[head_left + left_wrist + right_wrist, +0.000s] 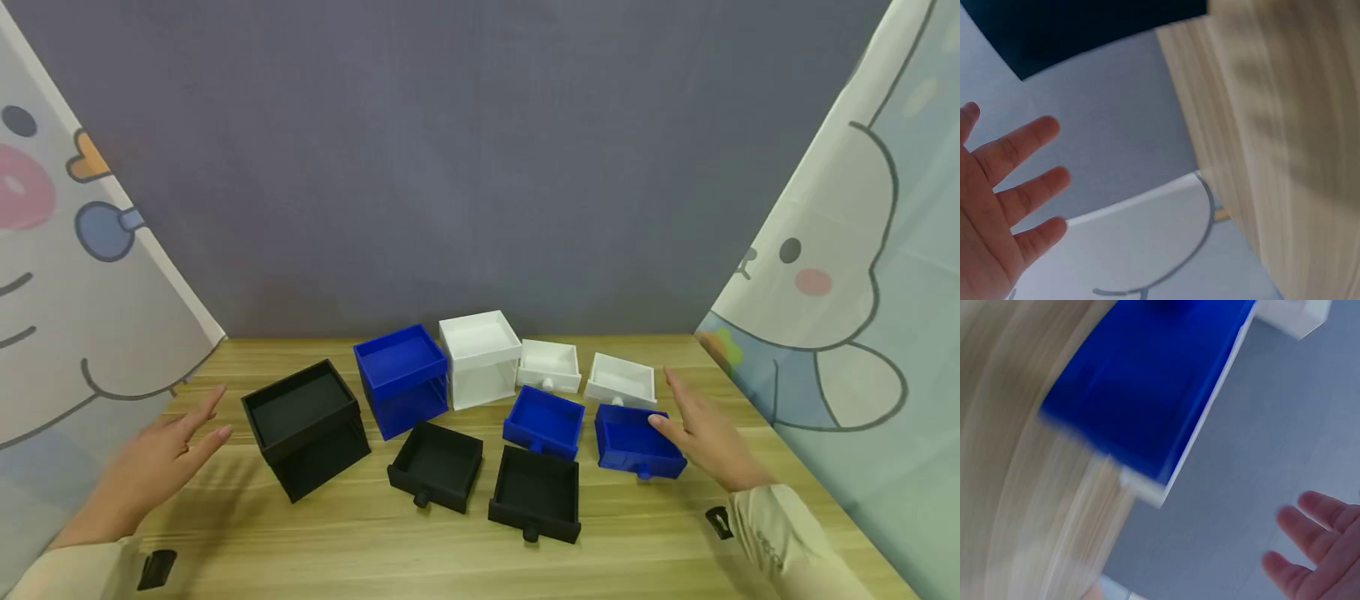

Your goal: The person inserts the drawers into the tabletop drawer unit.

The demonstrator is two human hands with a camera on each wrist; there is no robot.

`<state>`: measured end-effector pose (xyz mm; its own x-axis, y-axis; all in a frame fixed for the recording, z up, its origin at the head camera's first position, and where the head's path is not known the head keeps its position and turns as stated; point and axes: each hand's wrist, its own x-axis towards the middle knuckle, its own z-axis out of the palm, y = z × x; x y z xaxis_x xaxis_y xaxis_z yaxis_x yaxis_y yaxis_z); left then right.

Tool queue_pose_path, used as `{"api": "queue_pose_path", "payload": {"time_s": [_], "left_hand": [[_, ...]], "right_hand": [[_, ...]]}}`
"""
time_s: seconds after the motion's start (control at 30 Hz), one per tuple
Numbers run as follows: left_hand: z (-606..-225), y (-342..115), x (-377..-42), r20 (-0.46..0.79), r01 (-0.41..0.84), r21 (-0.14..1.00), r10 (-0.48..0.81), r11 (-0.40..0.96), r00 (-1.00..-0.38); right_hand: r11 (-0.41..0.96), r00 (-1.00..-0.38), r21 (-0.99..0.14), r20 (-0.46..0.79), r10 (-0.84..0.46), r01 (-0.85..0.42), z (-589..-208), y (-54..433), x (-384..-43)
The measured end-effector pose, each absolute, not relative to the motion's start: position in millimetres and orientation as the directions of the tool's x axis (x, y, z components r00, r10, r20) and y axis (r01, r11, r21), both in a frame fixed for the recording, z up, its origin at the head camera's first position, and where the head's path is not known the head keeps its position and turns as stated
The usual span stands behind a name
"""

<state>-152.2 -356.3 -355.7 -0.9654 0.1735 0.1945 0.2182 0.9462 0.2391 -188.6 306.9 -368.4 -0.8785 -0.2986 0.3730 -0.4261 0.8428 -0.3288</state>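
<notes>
My left hand (pixel 161 458) hovers at the left with its fingers extended, holding nothing, beside the black box frame (pixel 307 425). In the left wrist view its fingers (pixel 1029 194) are spread. At the right, my right hand (pixel 708 433) has straight fingers and an empty palm; its thumb overlaps the right blue drawer (pixel 641 442) in the head view. That drawer's blue front fills the top of the right wrist view. Another blue drawer (pixel 545 421) lies to its left. Two black drawers (pixel 437 464) (pixel 535 492) are nearer the front.
A blue box frame (pixel 401 375) and a white box frame (pixel 482 358) stand near the back of the wooden table (pixel 337 550). Two white drawers (pixel 549 362) (pixel 621 379) sit right of them. A grey wall (pixel 480 167) rises behind, with printed cloths (pixel 825 333) at both sides.
</notes>
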Motion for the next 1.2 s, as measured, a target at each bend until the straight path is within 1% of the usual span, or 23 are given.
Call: {"api": "queue_pose_path", "payload": {"time_s": [0.1,0.2,0.33,0.5,0.6,0.73,0.8,0.9,1.0,1.1,1.2], "left_hand": [[-351.2,-349.9,-150.6,0.17,0.223,0.316,0.176,0.922,-0.97],[-348.7,-342.7,-148.7,0.146,0.198,0.421,0.149,0.885,-0.978],[-349.1,-333.5,-148.5,0.179,0.183,0.534,0.1,0.826,-0.979],[-358.4,-329.6,-149.1,0.232,0.182,0.598,0.049,0.781,-0.971],[-363.7,-331.0,-149.1,0.251,0.186,0.644,0.025,0.742,-0.968],[-367.6,-332.2,-151.0,0.29,0.207,0.688,-0.003,0.695,-0.957],[-369.4,-331.5,-152.1,0.304,0.219,0.708,-0.009,0.671,-0.953],[-372.8,-330.5,-153.2,0.326,0.24,0.733,-0.019,0.636,-0.945],[-376.0,-331.4,-153.2,0.329,0.246,0.771,-0.038,0.588,-0.943],[-377.3,-332.3,-153.8,0.289,0.214,0.803,-0.049,0.557,-0.956],[-375.8,-330.5,-156.1,0.249,0.189,0.815,-0.036,0.548,-0.968]], "right_hand": [[0.742,-0.892,-0.504,0.337,-0.302,-0.442,-364.7,293.8,-181.7],[0.646,-0.904,-0.632,0.305,-0.301,-0.428,-363.6,278.6,-176.2],[0.525,-0.915,-0.754,0.272,-0.298,-0.395,-363.9,257.7,-172.0],[0.363,-0.919,-0.872,0.206,-0.336,-0.328,-365.9,234.9,-165.9],[0.295,-0.91,-0.91,0.169,-0.377,-0.292,-367.7,222.4,-161.8],[0.249,-0.899,-0.934,0.134,-0.416,-0.255,-369.6,205.6,-156.6],[0.207,-0.896,-0.955,0.105,-0.432,-0.212,-369.8,196.0,-154.0],[0.069,-0.881,-0.992,0.057,-0.469,-0.101,-370.1,178.5,-151.8],[-0.07,-0.861,-0.997,0.013,-0.508,0.025,-371.9,157.1,-151.5],[-0.142,-0.831,-0.981,-0.03,-0.556,0.13,-375.8,136.0,-150.4],[-0.165,-0.779,-0.959,-0.081,-0.622,0.232,-380.0,118.5,-147.7]]}}
